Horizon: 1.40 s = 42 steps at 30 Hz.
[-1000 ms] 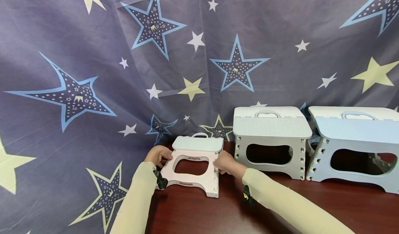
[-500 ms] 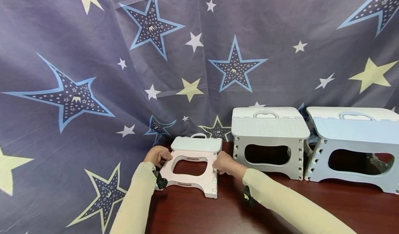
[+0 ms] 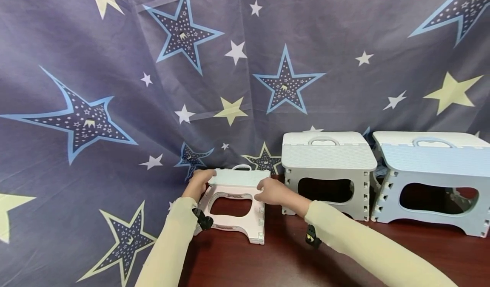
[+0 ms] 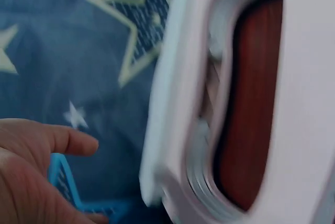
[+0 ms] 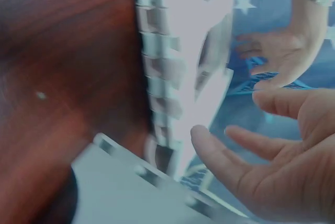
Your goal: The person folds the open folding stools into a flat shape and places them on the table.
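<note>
A small folding step stool (image 3: pixel 251 221) with a pink leg panel, a pale mint top strip and a loop handle stands at the table's left, against the cloth. It looks folded nearly flat, its layers stacked at the side edge. My left hand (image 3: pixel 200 183) is at its upper left corner; in the left wrist view the hand (image 4: pixel 31 171) has its fingers extended, apart from the stool. At the upper right corner is my right hand (image 3: pixel 272 191). In the right wrist view its fingers (image 5: pixel 220 156) are spread beside the stool's hinged edge; contact is unclear.
A grey folding stool (image 3: pixel 329 157) stands unfolded just right of the pink one. Beside it is an unfolded blue folding stool (image 3: pixel 440 159). A star-patterned cloth (image 3: pixel 214 83) hangs behind and to the left of the dark red-brown table (image 3: pixel 291 261).
Both hands have left the stool's side edges and moved up toward its top corners, fingers loosening. The stool stays in place. The head view has shifted slightly.
</note>
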Motion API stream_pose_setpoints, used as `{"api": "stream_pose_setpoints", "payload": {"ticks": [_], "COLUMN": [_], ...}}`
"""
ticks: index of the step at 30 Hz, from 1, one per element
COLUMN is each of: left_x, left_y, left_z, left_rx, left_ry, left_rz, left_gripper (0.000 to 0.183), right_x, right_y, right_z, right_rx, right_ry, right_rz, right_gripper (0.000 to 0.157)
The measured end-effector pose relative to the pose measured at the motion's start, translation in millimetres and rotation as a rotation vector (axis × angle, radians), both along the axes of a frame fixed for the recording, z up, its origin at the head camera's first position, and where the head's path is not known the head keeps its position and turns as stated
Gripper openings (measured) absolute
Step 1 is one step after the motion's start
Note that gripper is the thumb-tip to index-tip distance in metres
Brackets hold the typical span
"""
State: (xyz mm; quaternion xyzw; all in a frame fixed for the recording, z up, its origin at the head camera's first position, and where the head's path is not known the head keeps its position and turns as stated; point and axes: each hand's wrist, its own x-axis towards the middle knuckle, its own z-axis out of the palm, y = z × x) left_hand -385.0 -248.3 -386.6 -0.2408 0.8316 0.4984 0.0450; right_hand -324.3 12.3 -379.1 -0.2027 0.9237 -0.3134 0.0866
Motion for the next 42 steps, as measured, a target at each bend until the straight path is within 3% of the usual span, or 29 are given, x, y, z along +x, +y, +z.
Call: {"api": "stream_pose_setpoints", "payload": {"ticks": [1, 3, 7, 14, 22, 26, 32, 42], "left_x": [1.2, 4.2, 8.4, 25.8, 43.6, 46.5, 43.6, 38.5], "left_y": [8.8, 26.2, 62.5, 123.3, 159.6, 164.3, 169.2, 176.6], "left_z": [4.6, 14.6, 31.0, 57.4, 69.0, 65.7, 55.2, 34.5], "left_rx": [0.02, 0.034, 0.08, 0.154, 0.298, 0.366, 0.459, 0.628], "left_ry": [0.025, 0.07, 0.22, 0.458, 0.654, 0.703, 0.669, 0.611], "left_rz": [0.018, 0.04, 0.021, -0.129, -0.336, -0.444, -0.545, -0.623], "left_gripper": [0.093, 0.099, 0.097, 0.084, 0.072, 0.071, 0.076, 0.079], "right_x": [0.9, 2.5, 7.4, 26.3, 48.6, 53.2, 51.8, 46.0], "right_y": [4.4, 13.4, 35.6, 85.8, 154.8, 181.2, 212.1, 249.2], "right_z": [6.1, 17.9, 41.8, 85.4, 118.6, 116.8, 99.6, 69.5], "right_rx": [-0.005, -0.021, -0.082, -0.237, -0.279, -0.326, -0.405, -0.593], "right_ry": [-0.003, 0.007, 0.03, 0.097, 0.335, 0.357, 0.349, 0.133], "right_rz": [0.02, 0.06, 0.121, 0.151, 0.088, 0.035, -0.071, -0.163], "right_gripper": [0.037, 0.036, 0.036, 0.035, 0.035, 0.039, 0.053, 0.08]}}
